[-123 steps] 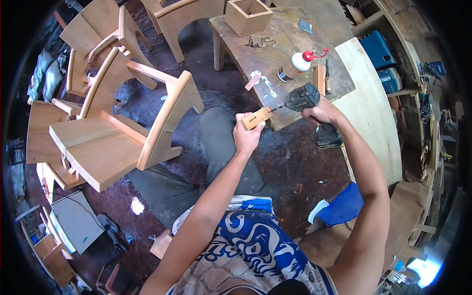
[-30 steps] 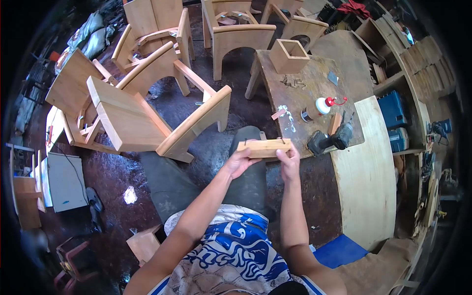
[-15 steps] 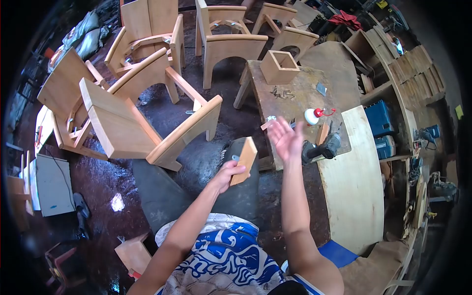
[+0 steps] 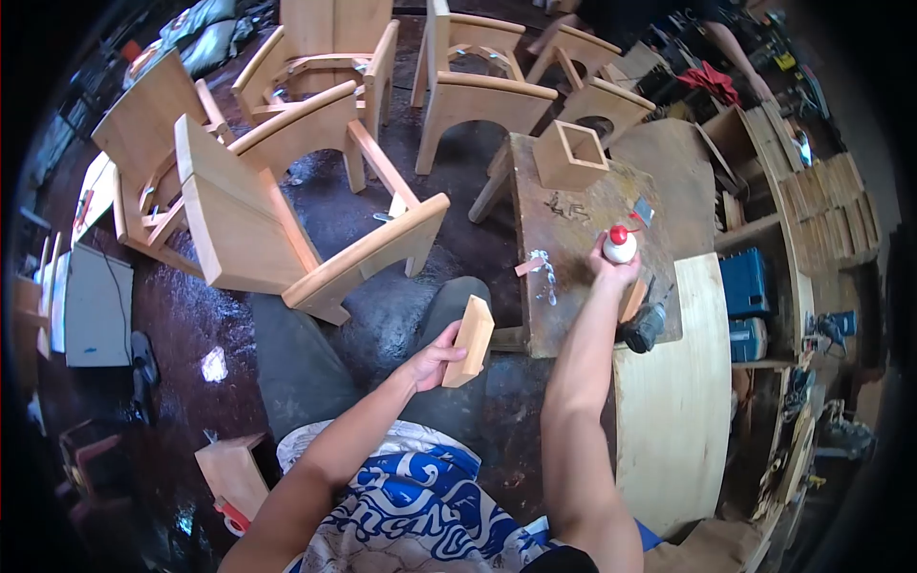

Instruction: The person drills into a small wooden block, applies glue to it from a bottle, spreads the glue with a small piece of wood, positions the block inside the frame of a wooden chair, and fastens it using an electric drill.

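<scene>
A small wooden block with an angled end is gripped in my left hand, above my lap. My right hand reaches over the small worktable and is closed around a white glue bottle with a red cap. Near that hand lie a dark power tool and another wood piece. A wooden chair frame stands just in front of my knees.
On the worktable stand a hollow wooden box and several small metal pieces. More chair frames stand beyond. To the right are a pale plywood sheet and shelving with blue cases. Another person's arm shows at the far right.
My right hand, open and raised before, has moved right and taken hold of the glue bottle. The block in my left hand has shifted slightly lower. The view has turned a little.
</scene>
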A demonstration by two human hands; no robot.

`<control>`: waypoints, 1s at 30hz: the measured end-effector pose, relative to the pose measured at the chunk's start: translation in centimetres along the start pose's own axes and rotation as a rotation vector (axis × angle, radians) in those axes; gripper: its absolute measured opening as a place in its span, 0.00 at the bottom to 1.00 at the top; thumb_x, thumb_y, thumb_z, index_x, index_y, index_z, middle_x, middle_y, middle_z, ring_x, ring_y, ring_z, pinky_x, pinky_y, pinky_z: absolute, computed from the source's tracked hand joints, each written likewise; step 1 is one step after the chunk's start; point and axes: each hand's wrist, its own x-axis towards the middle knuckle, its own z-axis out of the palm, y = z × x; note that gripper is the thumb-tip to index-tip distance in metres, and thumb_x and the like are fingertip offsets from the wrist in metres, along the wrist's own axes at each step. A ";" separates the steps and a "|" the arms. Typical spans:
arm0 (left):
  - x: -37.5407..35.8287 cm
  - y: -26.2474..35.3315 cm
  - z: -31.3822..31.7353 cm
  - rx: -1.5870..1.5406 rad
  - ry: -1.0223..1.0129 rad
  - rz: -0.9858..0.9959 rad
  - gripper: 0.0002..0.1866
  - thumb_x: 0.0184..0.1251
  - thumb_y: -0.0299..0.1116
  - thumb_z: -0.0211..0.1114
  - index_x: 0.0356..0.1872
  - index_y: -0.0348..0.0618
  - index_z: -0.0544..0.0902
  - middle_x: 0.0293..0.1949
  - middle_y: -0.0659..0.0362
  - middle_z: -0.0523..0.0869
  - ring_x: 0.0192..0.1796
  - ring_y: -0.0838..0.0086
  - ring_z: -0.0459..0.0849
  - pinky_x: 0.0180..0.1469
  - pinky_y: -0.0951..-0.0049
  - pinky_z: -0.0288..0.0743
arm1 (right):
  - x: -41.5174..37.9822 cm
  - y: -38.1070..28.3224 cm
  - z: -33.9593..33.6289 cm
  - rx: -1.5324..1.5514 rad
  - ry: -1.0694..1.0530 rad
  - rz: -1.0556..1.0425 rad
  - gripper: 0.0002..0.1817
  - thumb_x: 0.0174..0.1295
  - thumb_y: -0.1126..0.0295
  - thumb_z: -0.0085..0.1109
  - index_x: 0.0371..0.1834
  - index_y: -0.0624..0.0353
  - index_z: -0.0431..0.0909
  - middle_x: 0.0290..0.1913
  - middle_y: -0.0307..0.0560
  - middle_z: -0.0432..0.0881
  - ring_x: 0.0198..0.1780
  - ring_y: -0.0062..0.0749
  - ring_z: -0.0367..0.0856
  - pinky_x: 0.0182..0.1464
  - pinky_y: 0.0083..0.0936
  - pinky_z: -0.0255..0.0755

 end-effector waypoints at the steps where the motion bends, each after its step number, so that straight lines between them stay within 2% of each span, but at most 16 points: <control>1: -0.2 0.3 -0.3 -0.001 -0.023 -0.009 0.43 0.62 0.35 0.72 0.77 0.50 0.59 0.62 0.56 0.78 0.61 0.61 0.82 0.65 0.56 0.78 | -3.0 0.4 0.6 -0.087 -0.127 0.012 0.23 0.66 0.55 0.55 0.60 0.53 0.78 0.56 0.51 0.84 0.60 0.51 0.82 0.60 0.56 0.78; 3: -0.4 0.6 -1.6 -0.014 -0.053 -0.052 0.43 0.63 0.36 0.71 0.77 0.50 0.59 0.62 0.55 0.77 0.59 0.60 0.84 0.63 0.56 0.79 | -9.1 -0.1 1.4 -0.361 -0.371 -0.041 0.25 0.64 0.59 0.61 0.64 0.52 0.75 0.61 0.49 0.82 0.63 0.50 0.79 0.68 0.60 0.70; 4: -0.8 0.6 -2.3 -0.013 -0.099 -0.105 0.42 0.64 0.38 0.71 0.77 0.50 0.59 0.63 0.54 0.77 0.57 0.59 0.85 0.60 0.56 0.81 | -12.5 -0.8 2.0 -0.412 -0.542 -0.107 0.25 0.64 0.67 0.62 0.66 0.55 0.74 0.61 0.50 0.81 0.63 0.47 0.80 0.68 0.54 0.71; 5: -1.4 0.6 -1.2 0.028 -0.011 -0.061 0.33 0.71 0.47 0.64 0.73 0.48 0.66 0.57 0.53 0.81 0.50 0.61 0.87 0.52 0.59 0.83 | -15.5 -1.8 3.1 -0.423 -0.643 -0.132 0.25 0.66 0.69 0.61 0.67 0.56 0.73 0.61 0.49 0.81 0.64 0.44 0.80 0.69 0.52 0.71; 6: -1.3 0.3 -1.6 0.026 -0.004 -0.073 0.33 0.71 0.47 0.64 0.73 0.48 0.66 0.57 0.53 0.81 0.50 0.61 0.87 0.52 0.59 0.83 | -18.5 -2.9 4.4 -0.430 -0.738 -0.182 0.27 0.66 0.69 0.61 0.69 0.58 0.71 0.62 0.49 0.81 0.65 0.43 0.79 0.70 0.53 0.70; 7: -1.0 -0.1 -2.6 -0.005 0.053 -0.104 0.29 0.74 0.51 0.60 0.69 0.48 0.71 0.53 0.54 0.83 0.47 0.63 0.87 0.49 0.61 0.83 | -21.9 -3.9 5.8 -0.489 -0.721 -0.337 0.29 0.66 0.67 0.60 0.71 0.61 0.68 0.63 0.51 0.80 0.66 0.46 0.78 0.71 0.54 0.68; 9: -0.8 -0.3 -2.4 0.023 0.166 -0.146 0.31 0.78 0.64 0.48 0.61 0.48 0.80 0.42 0.57 0.86 0.40 0.69 0.86 0.41 0.67 0.81 | -29.6 -5.4 9.2 -0.654 -0.966 -0.560 0.39 0.58 0.60 0.62 0.71 0.69 0.65 0.66 0.66 0.74 0.67 0.60 0.74 0.74 0.56 0.64; 11: -0.3 -0.5 -3.0 -0.005 0.120 -0.150 0.32 0.77 0.65 0.49 0.61 0.47 0.79 0.42 0.56 0.85 0.40 0.69 0.85 0.42 0.67 0.81 | -35.4 -6.8 10.5 -0.515 -1.012 -1.044 0.36 0.53 0.59 0.63 0.63 0.72 0.71 0.61 0.67 0.77 0.65 0.55 0.77 0.72 0.60 0.66; 14: -0.2 -1.2 -3.3 -0.053 0.031 -0.144 0.34 0.76 0.66 0.51 0.62 0.46 0.78 0.42 0.55 0.85 0.40 0.70 0.85 0.43 0.68 0.81 | -41.0 -6.8 11.0 -0.126 -1.035 -1.679 0.16 0.55 0.62 0.62 0.38 0.65 0.78 0.34 0.53 0.78 0.40 0.41 0.80 0.66 0.50 0.74; 15: -0.1 -1.6 -3.4 -0.051 0.030 -0.143 0.34 0.75 0.65 0.52 0.63 0.46 0.78 0.43 0.55 0.85 0.41 0.70 0.85 0.44 0.67 0.81 | -40.8 -6.4 9.6 -0.095 -1.052 -1.719 0.12 0.56 0.63 0.62 0.29 0.62 0.80 0.26 0.49 0.79 0.32 0.37 0.81 0.64 0.47 0.77; 17: -0.1 -1.4 -3.3 -0.045 0.023 -0.139 0.34 0.74 0.65 0.54 0.63 0.45 0.77 0.45 0.55 0.85 0.42 0.70 0.86 0.45 0.67 0.82 | -34.9 -5.4 0.7 -0.596 -0.966 -1.339 0.17 0.60 0.65 0.61 0.48 0.66 0.78 0.45 0.51 0.81 0.46 0.35 0.82 0.62 0.40 0.78; 18: -0.4 -1.2 -3.0 -0.005 -0.002 -0.124 0.34 0.74 0.63 0.56 0.65 0.44 0.76 0.47 0.55 0.86 0.44 0.69 0.86 0.47 0.66 0.82 | -33.3 -3.3 -1.1 -0.732 -0.904 -1.005 0.19 0.61 0.67 0.61 0.52 0.66 0.76 0.48 0.51 0.81 0.50 0.36 0.81 0.63 0.40 0.77; 19: -1.1 -1.2 -2.9 0.034 -0.021 -0.116 0.34 0.73 0.62 0.59 0.66 0.43 0.75 0.49 0.54 0.86 0.46 0.69 0.87 0.50 0.66 0.83 | -32.2 -0.5 -1.4 -0.692 -0.828 -0.562 0.21 0.62 0.68 0.61 0.57 0.66 0.75 0.52 0.51 0.81 0.53 0.37 0.81 0.65 0.39 0.75; 20: -1.9 -1.0 -2.5 0.030 -0.019 -0.119 0.34 0.73 0.62 0.59 0.66 0.43 0.75 0.49 0.54 0.86 0.46 0.69 0.87 0.50 0.66 0.83 | -31.3 1.5 -2.2 -0.639 -0.751 -0.316 0.23 0.63 0.70 0.61 0.62 0.66 0.73 0.56 0.51 0.81 0.57 0.37 0.81 0.66 0.39 0.74; 24: -4.0 -0.5 -2.0 0.026 -0.124 -0.145 0.39 0.69 0.60 0.65 0.70 0.41 0.72 0.52 0.53 0.86 0.51 0.68 0.88 0.53 0.64 0.84 | -31.0 2.2 -5.4 -0.615 -0.618 -0.168 0.33 0.68 0.65 0.61 0.74 0.64 0.64 0.63 0.53 0.79 0.66 0.43 0.78 0.72 0.47 0.68; 30: -5.0 1.8 -0.6 -0.021 -0.220 -0.145 0.44 0.61 0.60 0.70 0.69 0.38 0.72 0.53 0.49 0.85 0.48 0.67 0.89 0.46 0.67 0.87 | -32.4 2.7 -4.5 -0.689 -0.786 -0.062 0.41 0.66 0.58 0.64 0.79 0.60 0.57 0.67 0.62 0.75 0.68 0.59 0.74 0.74 0.54 0.65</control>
